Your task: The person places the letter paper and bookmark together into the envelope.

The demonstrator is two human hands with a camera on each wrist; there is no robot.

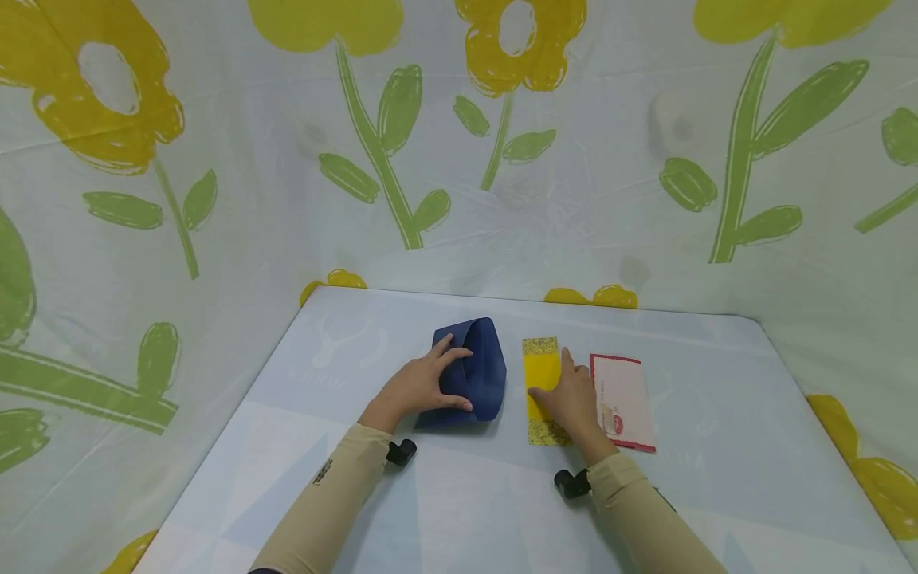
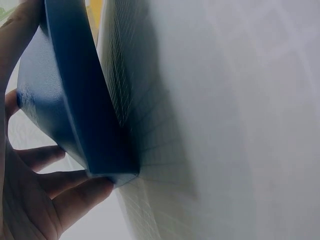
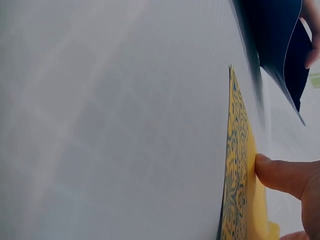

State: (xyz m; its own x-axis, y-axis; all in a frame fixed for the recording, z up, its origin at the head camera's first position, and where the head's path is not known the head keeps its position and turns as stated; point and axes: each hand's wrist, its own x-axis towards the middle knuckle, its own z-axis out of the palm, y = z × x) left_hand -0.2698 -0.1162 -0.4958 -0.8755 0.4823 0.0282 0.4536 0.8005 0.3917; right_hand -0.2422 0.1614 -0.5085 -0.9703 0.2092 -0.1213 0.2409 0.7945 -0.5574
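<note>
A dark blue envelope [image 1: 489, 379] lies left of centre in the head view, its flap side facing right and its mouth gaping. My left hand [image 1: 418, 384] grips it across its width, thumb at the near side and fingers spread towards the far side. To the right lies a yellow card [image 1: 541, 368] with patterned bands at both ends. My right hand [image 1: 576, 401] spans that card, thumb at its left edge and fingers at its right. In the right wrist view the thumb [image 3: 280, 175] meets the card's yellow middle; the other fingers are mostly hidden.
A pale pink card [image 1: 625, 399] with red borders lies just right of my right hand, partly covered by it. All this is on a light table [image 1: 473, 502], with a flower-print curtain [image 1: 588, 175] behind its far edge.
</note>
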